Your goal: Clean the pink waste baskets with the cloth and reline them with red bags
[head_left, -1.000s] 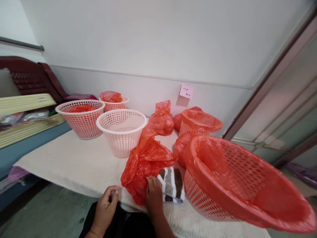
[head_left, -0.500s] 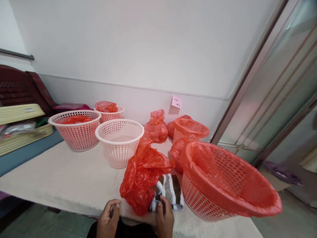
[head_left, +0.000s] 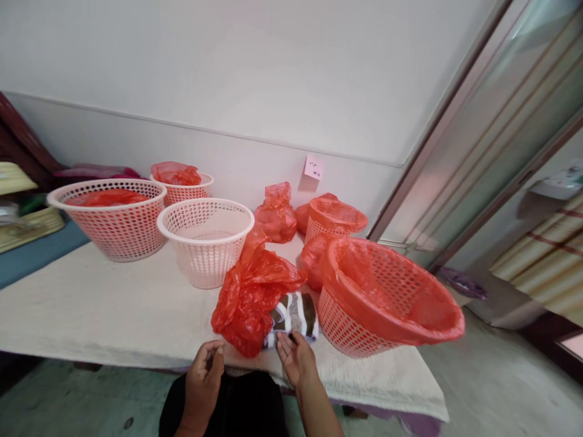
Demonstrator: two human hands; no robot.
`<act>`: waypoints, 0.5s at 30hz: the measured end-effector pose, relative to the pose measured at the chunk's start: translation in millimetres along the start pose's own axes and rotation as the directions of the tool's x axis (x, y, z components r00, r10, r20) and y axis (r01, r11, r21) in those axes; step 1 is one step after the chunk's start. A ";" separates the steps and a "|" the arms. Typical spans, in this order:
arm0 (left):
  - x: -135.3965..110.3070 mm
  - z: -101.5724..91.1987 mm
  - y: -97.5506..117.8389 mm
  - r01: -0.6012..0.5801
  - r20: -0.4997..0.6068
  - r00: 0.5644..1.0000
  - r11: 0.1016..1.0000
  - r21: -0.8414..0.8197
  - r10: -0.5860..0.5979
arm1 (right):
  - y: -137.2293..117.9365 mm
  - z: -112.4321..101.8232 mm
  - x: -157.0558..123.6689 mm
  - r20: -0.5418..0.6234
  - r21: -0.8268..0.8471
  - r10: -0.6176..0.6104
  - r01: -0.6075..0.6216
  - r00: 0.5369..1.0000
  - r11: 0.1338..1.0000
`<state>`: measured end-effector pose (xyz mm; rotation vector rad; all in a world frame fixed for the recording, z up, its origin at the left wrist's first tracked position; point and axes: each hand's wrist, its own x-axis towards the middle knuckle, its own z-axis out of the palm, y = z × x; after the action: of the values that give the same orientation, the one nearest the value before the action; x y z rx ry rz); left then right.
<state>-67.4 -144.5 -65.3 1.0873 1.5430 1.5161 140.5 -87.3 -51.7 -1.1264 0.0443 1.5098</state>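
White towelling covers the table [head_left: 113, 315], which stands against a pale wall with a sticky note [head_left: 314, 167] on it. At the table's near edge lies a folded striped cloth [head_left: 294, 311], brown, grey and white. Its left end is tucked under or into a crumpled red plastic bag [head_left: 250, 291], and its right end is just beside the large basket [head_left: 346, 325]. The cloth looks soft, light and limp, and would likely sag if taken by one corner, so the folded near edge seems the firmest place to grip. The bag looks thin, slick and crackly, and probably easiest to take by a gathered bunch of its film. The right hand [head_left: 296, 361] is open, palm turned up and inward, with its fingers loosely spread and the tips at or just short of the cloth's near edge; it holds nothing. The left hand [head_left: 204, 373] hangs near the table edge below the bag with its fingers curled toward the thumb; I cannot tell whether it pinches anything. Further out are an unlined white basket [head_left: 204, 258], a wide pink basket [head_left: 118, 233] with red film inside, a knotted red bag [head_left: 274, 213] and a smaller lined basket [head_left: 321, 229].
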 end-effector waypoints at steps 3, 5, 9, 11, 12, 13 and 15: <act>0.1 0.0 -0.5 -0.015 0.009 1.000 1.000 0.026 0.015 | 0.7 8.0 7.9 0.006 0.029 0.053 -0.053 0.999 0.998; -0.2 -0.4 0.0 -0.027 0.014 1.000 0.999 0.045 0.026 | 4.4 7.2 7.2 0.017 0.035 0.078 -0.078 0.997 0.996; -1.1 -0.5 2.6 -0.042 0.022 0.999 0.996 0.073 0.040 | 15.3 -5.8 -6.2 0.056 0.006 0.114 -0.115 0.992 0.993; -1.2 0.4 4.0 -0.047 0.023 0.999 0.996 0.081 0.045 | 17.7 -11.6 -12.8 0.072 -0.028 0.132 -0.130 0.989 0.991; -1.3 0.9 4.4 -0.050 0.023 0.999 0.995 0.085 0.048 | 17.4 -12.8 -14.5 0.079 -0.048 0.134 -0.131 0.988 0.990; -1.2 1.6 4.7 -0.052 0.024 0.998 0.995 0.088 0.050 | 16.1 -12.5 -15.0 0.086 -0.067 0.133 -0.127 0.987 0.990; -1.3 2.5 4.8 -0.055 0.024 0.998 0.994 0.095 0.053 | 11.1 -7.5 -11.9 0.095 -0.094 0.125 -0.116 0.988 0.989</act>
<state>-64.2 -144.9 -60.8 1.2044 1.5969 1.4742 134.5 -104.0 -54.1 -1.1324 -0.0240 1.6886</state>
